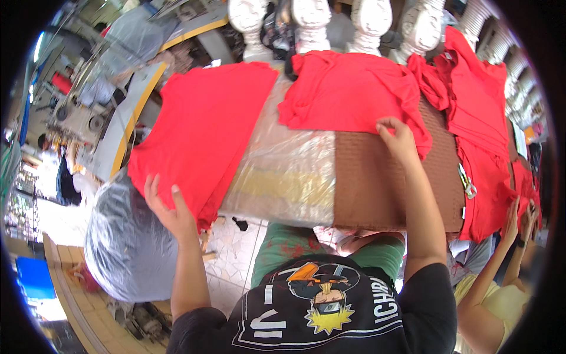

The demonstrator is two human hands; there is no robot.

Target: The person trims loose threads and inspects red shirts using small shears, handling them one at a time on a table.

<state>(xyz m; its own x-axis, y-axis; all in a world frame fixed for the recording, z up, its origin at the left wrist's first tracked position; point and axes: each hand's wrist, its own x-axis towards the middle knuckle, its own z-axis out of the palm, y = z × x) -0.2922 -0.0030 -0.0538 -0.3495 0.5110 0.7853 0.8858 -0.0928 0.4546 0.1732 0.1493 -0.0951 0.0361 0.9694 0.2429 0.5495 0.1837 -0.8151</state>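
Two red garments are spread before me on a long work surface. The left one, a red cloth piece (206, 112), lies nearly flat, its near end hanging over the edge. My left hand (171, 212) is at that end, fingers apart, resting against the cloth. To the right, a red shirt (348, 88) lies rumpled, its hem toward me. My right hand (398, 140) is at this hem, thumb and forefinger curled together on the fabric; the exact grip is small in view.
Clear plastic (289, 171) and a brown textured cover (374, 177) top the surface. White balusters (309, 23) line its far side. A plastic-wrapped bundle (130, 242) stands at left. Further right, a co-worker's hands (513, 221) handle more red garments (480, 147). Sewing tables (132, 112) stand far left.
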